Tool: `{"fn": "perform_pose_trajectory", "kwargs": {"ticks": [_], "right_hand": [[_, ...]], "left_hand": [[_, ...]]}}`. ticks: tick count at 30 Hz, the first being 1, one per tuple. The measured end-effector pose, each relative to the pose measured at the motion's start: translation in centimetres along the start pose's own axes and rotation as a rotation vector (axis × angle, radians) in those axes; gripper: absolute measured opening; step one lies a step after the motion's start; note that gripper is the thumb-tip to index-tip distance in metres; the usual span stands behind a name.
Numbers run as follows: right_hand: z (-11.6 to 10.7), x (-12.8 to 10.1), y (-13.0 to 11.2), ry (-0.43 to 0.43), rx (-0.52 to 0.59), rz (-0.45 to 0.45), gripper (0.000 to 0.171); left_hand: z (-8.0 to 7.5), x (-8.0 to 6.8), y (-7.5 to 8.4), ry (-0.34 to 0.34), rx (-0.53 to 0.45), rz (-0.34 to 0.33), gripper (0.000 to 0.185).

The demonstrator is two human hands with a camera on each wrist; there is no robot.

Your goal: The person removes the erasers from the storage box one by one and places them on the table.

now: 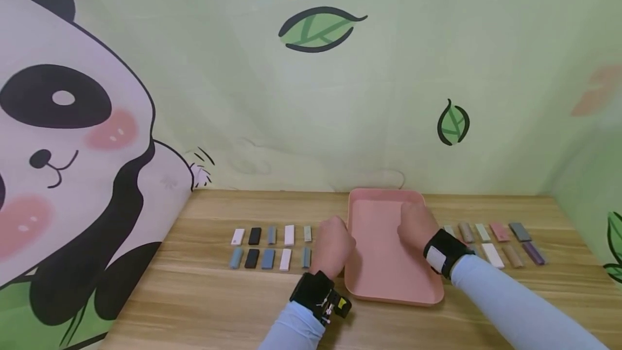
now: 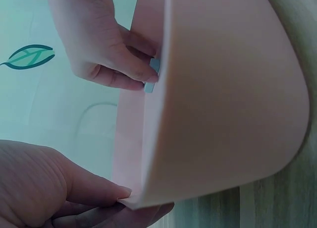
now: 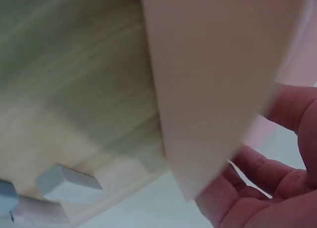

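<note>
A pink tray (image 1: 389,280) lies in the middle of a wooden surface (image 1: 204,307), between 2 groups of small coloured blocks. The left hand (image 1: 335,247) pinches the tray's left rim; the right hand (image 1: 415,228) curls over the right rim, and its fingers (image 2: 141,72) seem to touch a small pale blue piece (image 2: 151,75). If either grip slipped, the tray could tilt and knock the left blocks (image 1: 269,247) or right blocks (image 1: 500,242) out of line.

both arms in light blue sleeves (image 1: 510,307); black wrist straps (image 1: 311,290) on each, left one's got a yellow-tipped gadget (image 1: 340,305); right strap has a white patch (image 1: 435,258)
</note>
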State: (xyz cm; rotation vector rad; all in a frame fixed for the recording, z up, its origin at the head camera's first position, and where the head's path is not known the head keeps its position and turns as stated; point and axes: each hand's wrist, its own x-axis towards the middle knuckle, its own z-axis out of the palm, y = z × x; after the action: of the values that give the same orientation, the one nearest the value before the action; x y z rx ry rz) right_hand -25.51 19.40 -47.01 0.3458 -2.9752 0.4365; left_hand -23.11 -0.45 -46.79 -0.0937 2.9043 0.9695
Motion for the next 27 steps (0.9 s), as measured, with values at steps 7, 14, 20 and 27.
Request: {"fn": "perform_pose_trajectory", "kwargs": {"ticks": [7, 14, 20, 27], "right_hand": [[0.3, 0.2, 0.5, -0.040, 0.103, 0.057, 0.009], [0.3, -0.1, 0.4, -0.034, 0.084, 0.020, 0.007], [0.3, -0.3, -0.1, -0.099, 0.118, 0.024, 0.006], [0.4, -0.7, -1.2, -0.254, 0.144, 0.080, 0.012]], "left_hand": [[0.0, -0.1, 0.1, 0.008, 0.001, 0.012, 0.016], [0.0, -0.1, 0.1, 0.023, -0.009, 0.040, 0.017], [0.1, 0.0, 0.1, 0.026, 0.013, 0.045, 0.017], [0.3, 0.1, -0.2, 0.012, -0.007, 0.027, 0.018]]}}
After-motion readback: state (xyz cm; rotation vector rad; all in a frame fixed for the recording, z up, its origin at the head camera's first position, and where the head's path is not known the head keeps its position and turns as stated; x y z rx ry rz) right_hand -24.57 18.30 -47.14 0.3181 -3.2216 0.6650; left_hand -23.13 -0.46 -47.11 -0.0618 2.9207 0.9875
